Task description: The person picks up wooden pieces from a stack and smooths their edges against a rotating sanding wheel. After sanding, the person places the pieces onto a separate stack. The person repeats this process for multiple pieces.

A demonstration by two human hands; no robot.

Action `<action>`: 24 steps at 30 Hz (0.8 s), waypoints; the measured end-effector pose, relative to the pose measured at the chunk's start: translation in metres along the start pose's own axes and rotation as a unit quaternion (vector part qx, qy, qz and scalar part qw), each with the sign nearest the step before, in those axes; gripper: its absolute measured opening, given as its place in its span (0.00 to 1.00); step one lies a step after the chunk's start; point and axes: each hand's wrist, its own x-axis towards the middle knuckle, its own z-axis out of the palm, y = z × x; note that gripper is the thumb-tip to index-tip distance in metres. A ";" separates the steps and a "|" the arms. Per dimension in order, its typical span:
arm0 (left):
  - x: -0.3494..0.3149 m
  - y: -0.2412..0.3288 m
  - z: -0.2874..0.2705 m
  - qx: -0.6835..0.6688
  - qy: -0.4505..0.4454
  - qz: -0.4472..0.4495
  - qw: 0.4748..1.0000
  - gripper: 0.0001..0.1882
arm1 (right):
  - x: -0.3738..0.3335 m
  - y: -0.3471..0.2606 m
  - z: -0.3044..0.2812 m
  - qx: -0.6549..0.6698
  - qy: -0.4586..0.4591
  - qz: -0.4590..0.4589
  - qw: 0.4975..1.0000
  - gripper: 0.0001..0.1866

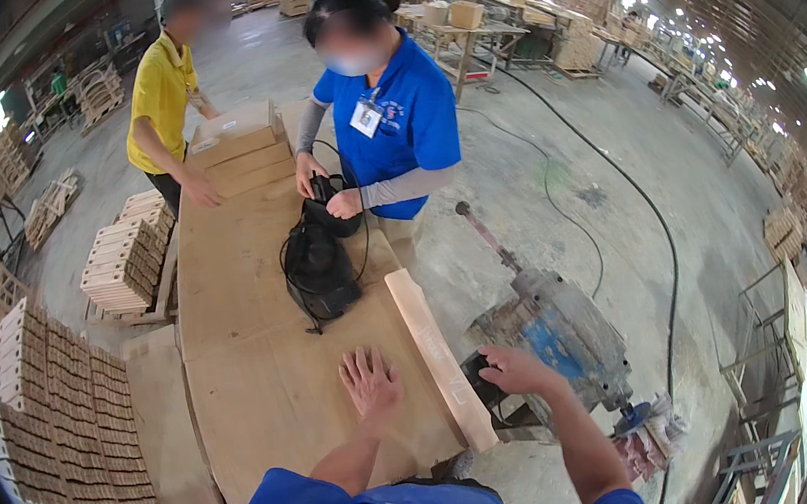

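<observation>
Left hand (371, 381) lay flat, fingers spread, released, on the workbench (235, 273) nr its near right corner; right hand (514, 369) hung open past the bench's right edge, over the blue machine (560, 334), gripping nothing; a long wood plank (439, 353) lay along that right edge betw. the hands; black bag (319, 262) sat mid-bench, handled by a co-worker in blue; cardboard boxes (239, 146) at far end, w/ a person in yellow beside them.

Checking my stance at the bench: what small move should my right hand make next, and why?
Probably close the right hand on the long wooden plank: it hovers open beside the plank's edge, while the left hand lies flat on the wooden table, bracing.
</observation>
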 end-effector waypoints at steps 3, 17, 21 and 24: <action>0.010 -0.001 0.005 0.012 0.001 -0.017 1.000 0.34 | 0.072 -0.009 -0.045 -0.088 -0.115 -0.014 0.989 0.30; 0.021 0.002 0.013 0.010 -0.072 -0.079 0.994 0.35 | 0.308 0.044 -0.097 -0.210 0.050 0.143 0.966 0.46; 0.020 -0.004 0.018 0.028 -0.076 -0.086 0.993 0.35 | 0.343 0.058 -0.076 -0.198 0.016 0.141 0.970 0.48; 0.022 -0.005 0.017 0.023 -0.081 -0.079 0.993 0.35 | 0.367 0.082 -0.079 -0.202 0.159 0.049 0.965 0.50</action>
